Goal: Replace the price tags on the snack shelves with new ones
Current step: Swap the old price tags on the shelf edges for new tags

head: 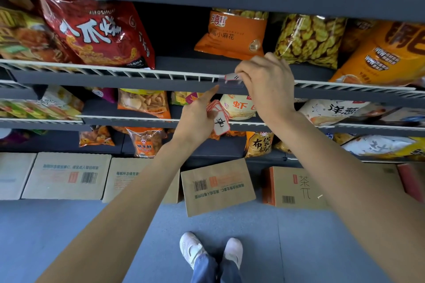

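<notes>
Right hand (266, 85) pinches a red-bordered price tag (232, 77) at the clear tag holder (231, 84) on the shelf rail (138, 80). Left hand (197, 117), just below that holder, grips a stack of price tags (218, 117), its forefinger extended and touching the holder's left end. An orange snack bag (232, 34) stands above the holder.

The orange bag (232, 34) reads "小麻花"; the yellow pouch (258, 143) "布袋锅"; the onion-snack bag (333, 111) "洋葱"; the cardboard box (296, 187) "茶π"; the orange packet (145, 142) "蜗牛酥"; the big orange bag (386, 53) "WOW".
</notes>
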